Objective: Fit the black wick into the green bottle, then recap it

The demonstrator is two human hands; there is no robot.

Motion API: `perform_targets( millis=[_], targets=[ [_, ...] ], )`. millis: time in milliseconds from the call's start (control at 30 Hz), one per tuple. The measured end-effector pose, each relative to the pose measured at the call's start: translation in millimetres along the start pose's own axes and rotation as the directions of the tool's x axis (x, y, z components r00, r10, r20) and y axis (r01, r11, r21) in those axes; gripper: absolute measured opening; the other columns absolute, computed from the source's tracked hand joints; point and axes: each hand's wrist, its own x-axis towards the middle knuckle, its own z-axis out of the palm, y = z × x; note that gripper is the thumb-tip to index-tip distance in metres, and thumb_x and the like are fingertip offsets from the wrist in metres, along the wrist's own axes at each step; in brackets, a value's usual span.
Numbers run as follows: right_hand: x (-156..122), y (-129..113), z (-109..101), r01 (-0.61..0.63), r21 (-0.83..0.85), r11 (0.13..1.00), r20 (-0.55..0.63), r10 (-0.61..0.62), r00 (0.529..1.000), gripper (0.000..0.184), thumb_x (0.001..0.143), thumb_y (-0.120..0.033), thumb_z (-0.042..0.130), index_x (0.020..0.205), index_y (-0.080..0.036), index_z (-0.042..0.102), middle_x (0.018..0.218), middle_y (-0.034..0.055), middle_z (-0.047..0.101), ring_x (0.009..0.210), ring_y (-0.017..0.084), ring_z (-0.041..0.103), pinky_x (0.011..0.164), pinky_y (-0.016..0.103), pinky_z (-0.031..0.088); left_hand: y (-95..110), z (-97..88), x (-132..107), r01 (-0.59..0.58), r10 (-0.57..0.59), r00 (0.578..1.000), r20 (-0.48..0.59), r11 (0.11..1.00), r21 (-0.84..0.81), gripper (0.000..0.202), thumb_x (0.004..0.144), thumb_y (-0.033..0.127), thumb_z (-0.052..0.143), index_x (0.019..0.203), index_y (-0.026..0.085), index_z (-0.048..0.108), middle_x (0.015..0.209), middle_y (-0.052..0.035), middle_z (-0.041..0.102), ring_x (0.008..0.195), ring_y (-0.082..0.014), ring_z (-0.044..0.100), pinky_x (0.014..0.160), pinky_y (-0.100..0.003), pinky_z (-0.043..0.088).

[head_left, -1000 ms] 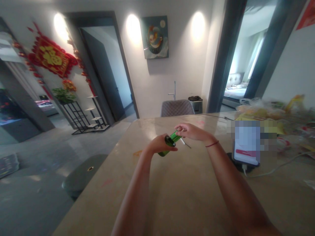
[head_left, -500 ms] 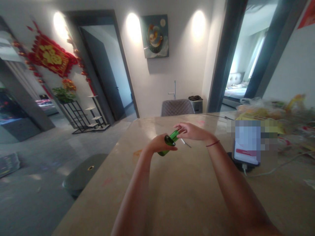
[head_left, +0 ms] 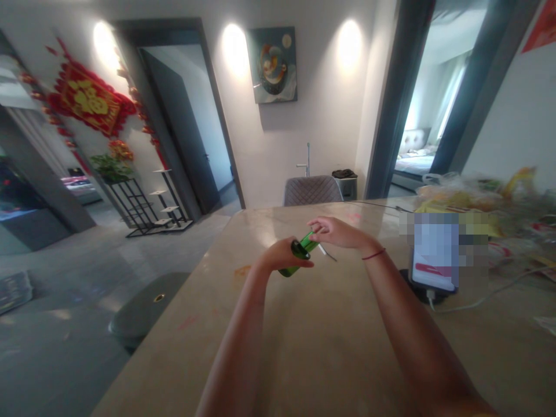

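Above the table's middle, my left hand [head_left: 281, 255] is closed around a shiny green object with a black part [head_left: 299, 249]; its exact kind I cannot make out. The green body shows below my left fingers, and a narrower bright green piece slants up to the right. My right hand [head_left: 334, 231], with a red cord at its wrist, has its fingers bent and pinched at the upper end of that green piece. A thin white and dark stick-like thing [head_left: 325, 252] lies on the table just below my right hand.
A phone [head_left: 434, 255] with a charging cable stands at the right of the table [head_left: 321, 347]. Behind it are piled plastic bags [head_left: 478, 194]. A grey chair [head_left: 313, 191] is at the far edge, and a dark green stool [head_left: 147, 307] at the left.
Both hands stay at nearly the same place on the green object. My right fingers have shifted very slightly; the view has moved a little.
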Motion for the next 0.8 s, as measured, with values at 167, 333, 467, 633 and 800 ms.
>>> perform_targets(
  millis=[167, 333, 467, 633, 800],
  targets=[
    [0.3, 1.2, -1.0, 0.071, 0.028, 0.997, 0.013, -0.072, 0.997, 0.038, 0.067, -0.019, 0.067, 0.102, -0.013, 0.057, 0.102, 0.0105, 0.063, 0.084, 0.017, 0.061, 0.080, 0.033, 0.049, 1.2, 0.5, 0.4, -0.009, 0.009, 1.000, 0.011, 1.000, -0.026, 0.061, 0.049, 0.063, 0.065, 0.090, 0.018, 0.056, 0.086, -0.0039, 0.064, 0.076, -0.0198, 0.058, 0.061, -0.026, 0.040],
    [-0.3, 0.4, 0.2, 0.084, 0.083, 0.993, 0.047, -0.088, 0.995, 0.038, 0.066, -0.019, 0.068, 0.102, -0.013, 0.056, 0.102, 0.0103, 0.063, 0.087, 0.017, 0.061, 0.082, 0.033, 0.049, 0.1, 1.1, 0.9, -0.007, 0.007, 1.000, 0.008, 1.000, -0.020, 0.061, 0.048, 0.063, 0.065, 0.089, 0.018, 0.057, 0.084, -0.0037, 0.064, 0.075, -0.0197, 0.058, 0.062, -0.026, 0.040],
    [0.3, -4.1, 3.8, 0.005, 0.031, 1.000, 0.025, -0.006, 1.000, 0.035, 0.073, -0.033, 0.064, 0.101, -0.013, 0.057, 0.103, 0.0114, 0.062, 0.090, 0.018, 0.060, 0.079, 0.032, 0.049, -1.2, 1.5, 1.4, -0.012, 0.013, 1.000, 0.010, 1.000, -0.029, 0.062, 0.048, 0.063, 0.065, 0.089, 0.018, 0.056, 0.085, -0.0044, 0.065, 0.075, -0.0199, 0.058, 0.062, -0.026, 0.040],
    [1.2, -5.9, 8.2, -0.177, 0.017, 0.984, 0.142, 0.173, 0.975, 0.033, 0.084, -0.043, 0.048, 0.093, -0.013, 0.057, 0.084, 0.0092, 0.065, 0.059, 0.011, 0.060, 0.051, 0.022, 0.049, -0.8, 0.7, 1.1, -0.027, 0.028, 1.000, 0.010, 0.999, -0.047, 0.060, 0.049, 0.061, 0.065, 0.090, 0.018, 0.056, 0.087, -0.0044, 0.065, 0.076, -0.0193, 0.058, 0.062, -0.026, 0.041],
    [-3.1, -3.5, 6.9, -0.089, -0.016, 0.996, 0.123, 0.090, 0.988, 0.041, 0.075, -0.030, 0.063, 0.111, -0.014, 0.050, 0.097, 0.0109, 0.064, 0.067, 0.013, 0.062, 0.058, 0.025, 0.051, -0.8, 0.7, 1.1, -0.012, 0.013, 1.000, 0.015, 0.999, -0.041, 0.057, 0.048, 0.059, 0.067, 0.088, 0.018, 0.057, 0.083, -0.0032, 0.065, 0.075, -0.0197, 0.058, 0.062, -0.027, 0.041]
  ],
)
